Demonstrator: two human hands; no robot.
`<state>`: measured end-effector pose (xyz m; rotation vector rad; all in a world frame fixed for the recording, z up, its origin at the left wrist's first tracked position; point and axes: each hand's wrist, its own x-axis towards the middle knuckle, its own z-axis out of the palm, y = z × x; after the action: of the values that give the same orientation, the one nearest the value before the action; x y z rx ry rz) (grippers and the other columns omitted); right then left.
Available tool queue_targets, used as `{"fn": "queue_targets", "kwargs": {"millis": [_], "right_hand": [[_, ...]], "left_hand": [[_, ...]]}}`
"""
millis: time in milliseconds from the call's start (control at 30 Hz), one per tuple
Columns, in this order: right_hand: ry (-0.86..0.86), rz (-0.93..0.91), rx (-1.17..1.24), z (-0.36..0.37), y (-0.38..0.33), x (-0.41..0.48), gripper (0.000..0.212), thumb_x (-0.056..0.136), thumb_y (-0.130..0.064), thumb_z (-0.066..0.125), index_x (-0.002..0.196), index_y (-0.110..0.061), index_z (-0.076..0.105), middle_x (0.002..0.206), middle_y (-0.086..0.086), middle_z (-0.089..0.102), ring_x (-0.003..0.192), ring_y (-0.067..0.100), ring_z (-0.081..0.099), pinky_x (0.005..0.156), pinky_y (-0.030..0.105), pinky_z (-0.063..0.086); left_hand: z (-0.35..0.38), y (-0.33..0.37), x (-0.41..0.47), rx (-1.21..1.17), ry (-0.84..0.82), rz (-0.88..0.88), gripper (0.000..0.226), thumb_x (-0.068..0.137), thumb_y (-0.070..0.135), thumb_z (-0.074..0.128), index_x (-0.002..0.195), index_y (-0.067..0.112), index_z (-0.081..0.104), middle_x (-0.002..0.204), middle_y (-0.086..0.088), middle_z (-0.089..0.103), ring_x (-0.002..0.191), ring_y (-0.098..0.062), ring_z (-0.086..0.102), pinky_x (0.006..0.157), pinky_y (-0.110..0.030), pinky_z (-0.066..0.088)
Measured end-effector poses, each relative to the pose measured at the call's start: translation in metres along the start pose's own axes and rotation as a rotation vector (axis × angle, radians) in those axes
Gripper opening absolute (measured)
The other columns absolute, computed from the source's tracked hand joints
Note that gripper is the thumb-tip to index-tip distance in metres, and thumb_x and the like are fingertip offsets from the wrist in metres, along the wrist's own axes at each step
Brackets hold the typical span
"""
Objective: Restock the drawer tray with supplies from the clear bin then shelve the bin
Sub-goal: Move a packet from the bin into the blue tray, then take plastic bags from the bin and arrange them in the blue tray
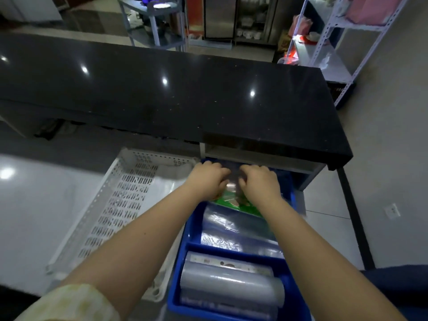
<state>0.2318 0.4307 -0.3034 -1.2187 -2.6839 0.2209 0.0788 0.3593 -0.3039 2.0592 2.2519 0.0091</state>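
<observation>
The tray [185, 262] sits in a drawer pulled out from under the counter [162, 93], with a basket [120, 205] just to its left. In the tray's near compartment lie rolls [231, 283]; behind a divider lie bags [234, 230], then a packet [231, 202] (perhaps several). Both hands [208, 181] rest on the far end. Shelving [328, 35] stands behind the counter, to the right.

Counter: a black polished counter [162, 96] ran across the room, its top bare but for light glints.
Lower worktop: a pale glossy worktop [34, 216] sat in front of the counter.
On the worktop: a white perforated basket [115, 205] stood at its right edge, beside a blue tray [192, 228].
</observation>
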Motion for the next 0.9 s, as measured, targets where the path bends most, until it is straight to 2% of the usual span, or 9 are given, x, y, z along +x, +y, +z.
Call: {"fn": "queue_targets", "kwargs": {"millis": [133,300,400,567,700,900], "right_hand": [[0.043,-0.111,0.039,-0.013,-0.055,-0.002,0.029,0.081,-0.028,0.059,0.109,-0.022,0.061,0.105,0.004,0.065,0.099,0.030,0.053,0.079,0.039,0.039],[0.013,-0.281,0.043,-0.012,-0.162,-0.012,0.036,0.088,-0.027,0.056,0.123,-0.020,0.056,0.118,0.003,0.060,0.110,0.028,0.048,0.089,0.041,0.038],[0.008,-0.410,0.046,0.000,-0.249,-0.024,0.037,0.089,-0.027,0.055,0.126,-0.022,0.055,0.122,0.002,0.060,0.113,0.027,0.047,0.092,0.041,0.038],[0.007,-0.635,0.097,0.030,-0.417,-0.055,0.030,0.089,-0.023,0.056,0.118,-0.021,0.060,0.113,0.001,0.064,0.105,0.027,0.051,0.084,0.038,0.040],[-0.035,-0.788,0.173,0.066,-0.552,-0.091,0.031,0.086,-0.022,0.060,0.117,-0.021,0.061,0.113,0.000,0.065,0.105,0.027,0.051,0.086,0.036,0.038],[-0.141,-1.018,0.121,0.107,-0.712,-0.139,0.029,0.086,-0.021,0.054,0.113,-0.019,0.063,0.109,0.001,0.065,0.102,0.028,0.051,0.084,0.039,0.042]], "left_hand": [[-0.020,-0.027,-0.044,-0.021,0.105,-0.110,0.039,0.089,0.040,0.047,0.126,0.033,0.054,0.123,0.000,0.057,0.112,-0.026,0.050,0.090,-0.042,0.036],[-0.033,-0.097,-0.144,0.014,0.214,-0.322,0.043,0.088,0.040,0.050,0.130,0.035,0.051,0.129,0.004,0.055,0.119,-0.023,0.045,0.096,-0.042,0.031],[-0.033,-0.153,-0.226,0.002,0.263,-0.463,0.040,0.087,0.040,0.054,0.127,0.035,0.054,0.126,0.005,0.056,0.119,-0.022,0.044,0.097,-0.040,0.030],[-0.029,-0.251,-0.377,-0.032,0.304,-0.712,0.039,0.089,0.038,0.054,0.127,0.032,0.053,0.127,0.005,0.056,0.118,-0.024,0.045,0.097,-0.040,0.030],[-0.022,-0.325,-0.496,-0.041,0.335,-0.908,0.041,0.088,0.039,0.053,0.128,0.033,0.052,0.129,0.005,0.053,0.121,-0.023,0.042,0.098,-0.040,0.028],[-0.001,-0.396,-0.646,-0.042,0.303,-1.135,0.041,0.086,0.038,0.054,0.127,0.030,0.053,0.125,0.001,0.054,0.116,-0.025,0.042,0.090,-0.040,0.034]]}}
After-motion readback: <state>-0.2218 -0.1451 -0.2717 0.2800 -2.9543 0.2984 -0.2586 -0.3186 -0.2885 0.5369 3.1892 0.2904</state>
